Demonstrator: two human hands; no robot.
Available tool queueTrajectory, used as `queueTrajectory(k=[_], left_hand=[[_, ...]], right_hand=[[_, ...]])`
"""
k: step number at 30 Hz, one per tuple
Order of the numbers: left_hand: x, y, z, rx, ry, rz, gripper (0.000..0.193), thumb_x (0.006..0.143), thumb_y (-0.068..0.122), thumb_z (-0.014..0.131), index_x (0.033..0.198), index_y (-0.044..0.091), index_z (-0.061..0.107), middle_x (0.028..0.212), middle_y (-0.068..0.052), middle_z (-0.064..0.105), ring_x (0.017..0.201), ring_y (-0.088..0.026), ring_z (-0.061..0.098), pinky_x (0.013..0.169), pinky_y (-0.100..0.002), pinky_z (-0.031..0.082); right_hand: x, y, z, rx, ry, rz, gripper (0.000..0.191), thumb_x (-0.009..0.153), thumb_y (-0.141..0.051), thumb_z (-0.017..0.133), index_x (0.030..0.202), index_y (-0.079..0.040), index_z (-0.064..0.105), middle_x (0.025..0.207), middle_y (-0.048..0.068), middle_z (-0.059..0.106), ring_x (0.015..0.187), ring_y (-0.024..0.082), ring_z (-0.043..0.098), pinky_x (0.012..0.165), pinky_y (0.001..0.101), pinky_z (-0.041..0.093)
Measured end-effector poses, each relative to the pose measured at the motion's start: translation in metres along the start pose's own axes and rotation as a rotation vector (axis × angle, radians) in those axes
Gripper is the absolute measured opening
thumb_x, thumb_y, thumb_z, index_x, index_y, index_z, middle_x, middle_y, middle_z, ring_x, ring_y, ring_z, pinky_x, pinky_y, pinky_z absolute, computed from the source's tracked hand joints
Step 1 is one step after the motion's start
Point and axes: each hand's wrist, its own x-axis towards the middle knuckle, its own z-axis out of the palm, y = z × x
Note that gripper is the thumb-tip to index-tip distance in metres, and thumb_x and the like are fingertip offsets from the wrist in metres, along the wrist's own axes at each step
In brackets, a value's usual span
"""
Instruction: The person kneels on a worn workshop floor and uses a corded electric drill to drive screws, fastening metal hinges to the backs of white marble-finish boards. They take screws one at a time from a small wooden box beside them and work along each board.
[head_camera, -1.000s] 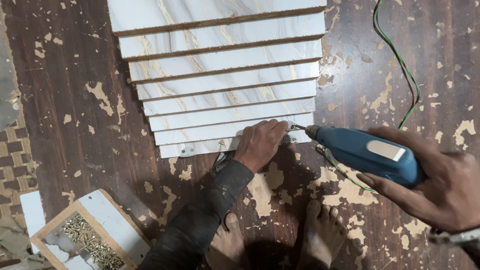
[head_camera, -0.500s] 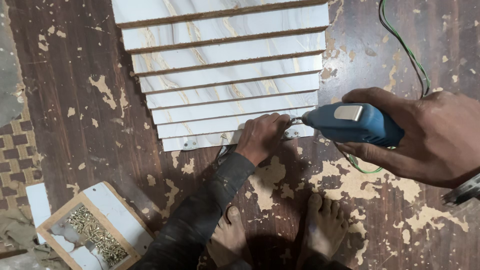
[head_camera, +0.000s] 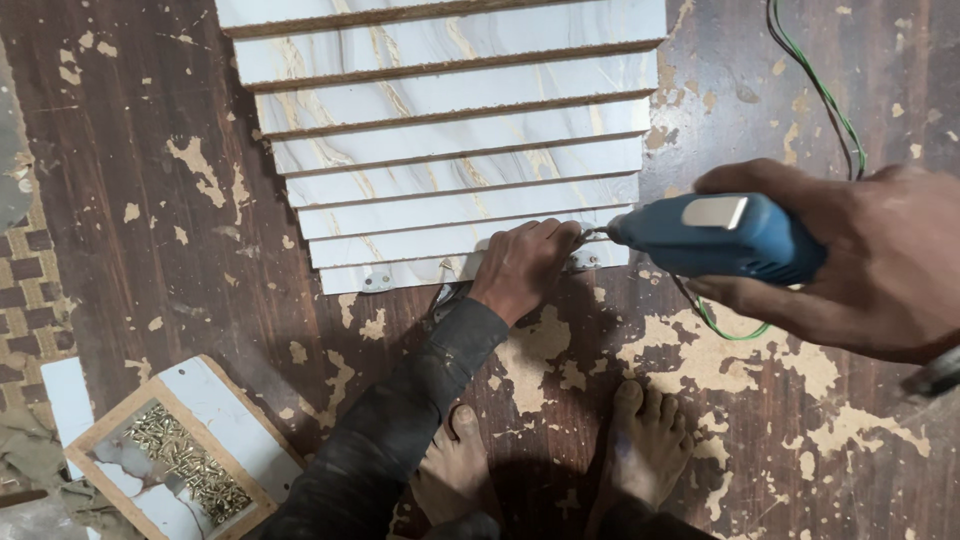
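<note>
A slatted panel (head_camera: 450, 130) of white marble-patterned boards lies on the worn dark floor. My left hand (head_camera: 525, 265) presses on its nearest slat, fingers curled at the lower edge. My right hand (head_camera: 860, 270) grips a blue electric drill (head_camera: 715, 238). The drill lies sideways and its bit points left, meeting my left fingertips. A small metal bracket (head_camera: 585, 262) sits just below the bit. Another bracket (head_camera: 377, 282) is at the slat's left end. Whether my left fingers pinch a screw is hidden.
A shallow tray (head_camera: 185, 460) of brass screws sits at the lower left. My bare feet (head_camera: 645, 440) stand below the panel. The drill's green cable (head_camera: 815, 90) runs up the right side. A woven mat (head_camera: 25, 290) lies along the left edge.
My right hand has brought the drill up and to the left, from beside the panel to my left fingertips. My left hand has stayed on the nearest slat.
</note>
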Motion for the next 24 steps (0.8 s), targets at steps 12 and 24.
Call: queueTrajectory(k=[12, 24], left_hand=[[0.004, 0.005, -0.010, -0.064, 0.036, 0.037, 0.021, 0.090, 0.004, 0.061, 0.111, 0.009, 0.057, 0.086, -0.011, 0.064, 0.078, -0.036, 0.067, 0.061, -0.050, 0.052], [0.005, 0.001, 0.000, -0.051, -0.046, -0.001, 0.015, 0.098, 0.005, 0.062, 0.110, 0.007, 0.056, 0.077, -0.009, 0.061, 0.071, -0.029, 0.066, 0.058, -0.045, 0.054]], right_hand=[[-0.015, -0.029, -0.004, -0.240, -0.013, -0.014, 0.087, 0.086, -0.071, 0.062, 0.161, -0.036, 0.033, 0.094, 0.003, 0.077, 0.055, 0.013, 0.074, 0.047, 0.0289, 0.059], [-0.005, -0.032, -0.013, -0.243, -0.037, -0.065, 0.077, 0.086, -0.066, 0.062, 0.155, -0.042, 0.040, 0.085, -0.003, 0.076, 0.055, 0.010, 0.070, 0.047, 0.0285, 0.055]])
